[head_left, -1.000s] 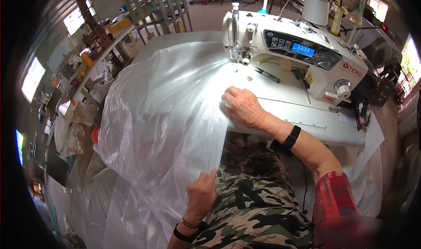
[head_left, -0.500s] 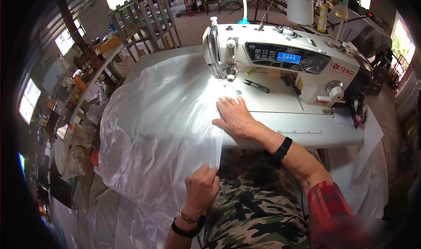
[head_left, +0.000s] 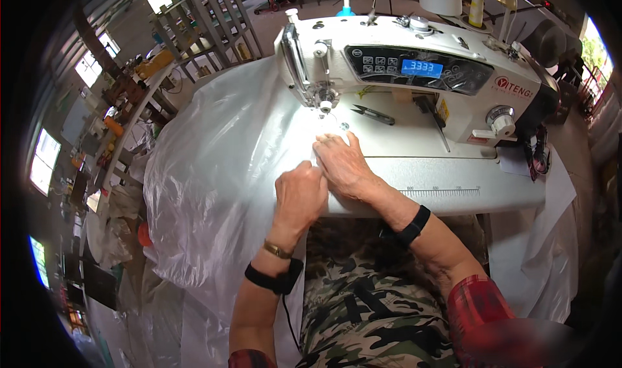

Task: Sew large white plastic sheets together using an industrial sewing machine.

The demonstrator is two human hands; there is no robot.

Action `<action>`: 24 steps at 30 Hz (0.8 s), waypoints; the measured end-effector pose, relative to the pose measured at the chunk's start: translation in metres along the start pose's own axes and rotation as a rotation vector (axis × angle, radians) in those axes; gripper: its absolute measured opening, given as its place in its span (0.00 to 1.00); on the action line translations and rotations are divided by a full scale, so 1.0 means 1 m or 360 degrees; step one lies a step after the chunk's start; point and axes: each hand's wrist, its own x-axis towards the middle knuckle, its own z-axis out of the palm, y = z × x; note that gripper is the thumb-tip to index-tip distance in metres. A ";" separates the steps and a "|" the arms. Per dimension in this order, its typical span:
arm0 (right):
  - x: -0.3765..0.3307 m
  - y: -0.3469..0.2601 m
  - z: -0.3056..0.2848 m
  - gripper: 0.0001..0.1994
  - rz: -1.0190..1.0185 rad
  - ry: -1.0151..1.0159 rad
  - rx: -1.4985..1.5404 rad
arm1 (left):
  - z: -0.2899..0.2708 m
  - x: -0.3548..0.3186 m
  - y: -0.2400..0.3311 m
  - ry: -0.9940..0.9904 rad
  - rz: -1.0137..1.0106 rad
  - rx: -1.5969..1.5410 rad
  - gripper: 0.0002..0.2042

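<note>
White sewing table [head_left: 453, 186], cluttered workshop shelves [head_left: 194, 18]

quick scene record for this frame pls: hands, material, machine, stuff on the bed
left hand: flat on the translucent white sheet, beside the right hand
right hand: pressing the sheet just before the needle area
sewing machine: white, blue display lit
thread snips: lying on the machine bed, untouched
wrists: black bands on both
</note>
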 end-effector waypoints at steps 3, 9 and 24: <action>0.004 -0.004 0.004 0.15 0.0020 0.0110 0.0030 | 0.007 0.021 -0.008 -0.0014 -0.0102 0.0135 0.08; 0.008 -0.007 0.001 0.13 0.0113 0.0166 0.0129 | -0.016 0.021 -0.030 -0.0211 -0.0296 -0.0471 0.13; -0.102 -0.075 -0.020 0.10 0.0027 0.0313 0.0957 | -0.055 -0.227 0.005 0.0461 -0.0644 -0.0234 0.11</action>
